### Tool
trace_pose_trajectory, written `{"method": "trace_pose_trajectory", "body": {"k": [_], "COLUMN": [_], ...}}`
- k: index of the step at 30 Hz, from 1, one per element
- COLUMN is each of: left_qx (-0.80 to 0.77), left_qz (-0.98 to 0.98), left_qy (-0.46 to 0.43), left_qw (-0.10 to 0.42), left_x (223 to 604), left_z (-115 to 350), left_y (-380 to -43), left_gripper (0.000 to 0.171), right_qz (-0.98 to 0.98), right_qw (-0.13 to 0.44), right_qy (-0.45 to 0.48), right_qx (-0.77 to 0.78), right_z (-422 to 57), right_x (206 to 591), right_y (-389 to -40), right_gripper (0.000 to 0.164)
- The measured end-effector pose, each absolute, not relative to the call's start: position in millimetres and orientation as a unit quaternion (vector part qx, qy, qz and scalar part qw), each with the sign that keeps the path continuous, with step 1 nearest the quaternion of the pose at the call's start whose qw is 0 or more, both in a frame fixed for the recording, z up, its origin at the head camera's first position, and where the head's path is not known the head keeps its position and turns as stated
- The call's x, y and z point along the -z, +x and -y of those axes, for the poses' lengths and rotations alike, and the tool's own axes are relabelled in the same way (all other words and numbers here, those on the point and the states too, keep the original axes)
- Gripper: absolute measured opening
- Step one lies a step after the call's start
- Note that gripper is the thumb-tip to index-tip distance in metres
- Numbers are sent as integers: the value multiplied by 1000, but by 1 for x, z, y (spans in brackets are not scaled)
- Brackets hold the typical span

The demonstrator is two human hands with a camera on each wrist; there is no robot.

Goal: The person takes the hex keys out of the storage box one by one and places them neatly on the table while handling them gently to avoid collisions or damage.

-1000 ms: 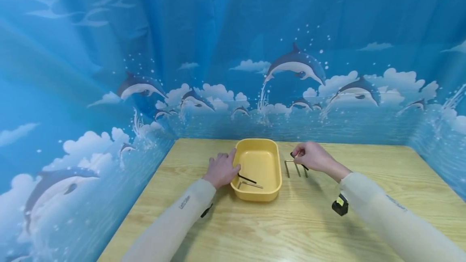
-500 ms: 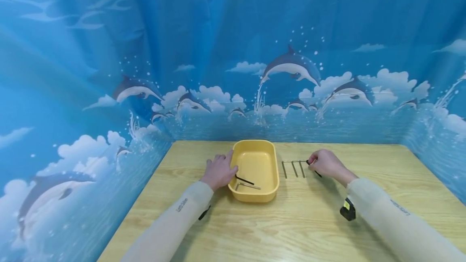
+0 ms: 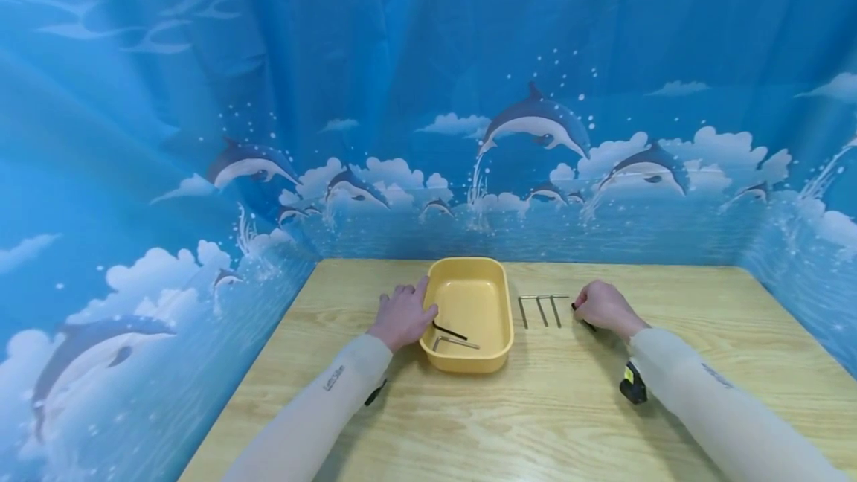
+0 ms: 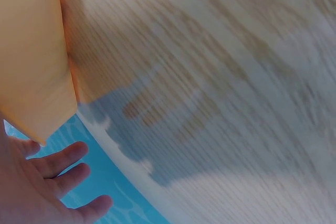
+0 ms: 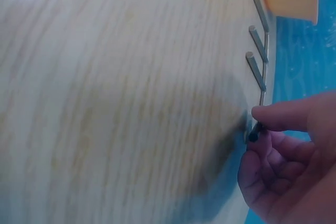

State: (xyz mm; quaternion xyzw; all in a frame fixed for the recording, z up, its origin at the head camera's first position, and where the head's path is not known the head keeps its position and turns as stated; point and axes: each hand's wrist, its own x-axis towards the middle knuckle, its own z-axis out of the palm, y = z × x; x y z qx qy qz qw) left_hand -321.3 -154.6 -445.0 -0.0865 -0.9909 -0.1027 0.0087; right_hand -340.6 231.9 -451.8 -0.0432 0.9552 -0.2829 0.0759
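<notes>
A yellow tray (image 3: 509, 311) stands near the back of the table. My left hand (image 3: 400, 318) rests at its left rim, thumb over the edge; in the left wrist view its fingers (image 4: 64, 156) are spread and fairly straight beside the tray. Inside the tray lie a black hex key (image 3: 450, 330) and a silver hex key (image 3: 458, 342). My right hand (image 3: 605, 307) pinches another black hex key (image 5: 255, 132) between thumb and fingers, low over the table, mostly hidden by the hand. To its left, three silver hex keys (image 3: 541, 312) lie in a row, long arms roughly parallel.
The wooden table (image 3: 482, 422) carries everything. A blue curtain (image 3: 402, 95) printed with dolphins hangs behind it and along both sides. Bands with small devices are worn at both wrists, the right one (image 3: 633, 384) plainly visible.
My right hand has moved right and down with the black hex key, from above the silver hex keys to their right end. The left hand stays at the tray rim.
</notes>
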Motion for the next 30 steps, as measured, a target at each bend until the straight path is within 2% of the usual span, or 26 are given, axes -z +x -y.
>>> {"method": "trace_pose_trajectory", "body": {"k": [5,12,18,25,30], "left_qx": [103,104,98,98,96], "left_qz": [991,991,991,991,990], "left_qy": [-89,-88,-93,-94,-100], "left_qw": [8,5,11,14,21], "left_x": [447,449,448,451,450], "left_z": [155,156,156,156,156], "left_y": [-323,-323,-324,-325,-326], "left_gripper": [67,67,67,67,68], "right_qz": [-956,-954,-961,-959,-955], "right_qw": [74,86,85,76,80], "right_qy": [-38,-33,-43,-29,-19], "right_qx": [280,285,261,271,286], "right_z": [-233,-237,-239,-236,-233], "right_x": [456,459,457,459,459], "right_y": [-341,-337,-332,-339,-345], "right_gripper": [5,20,10,20,34]}}
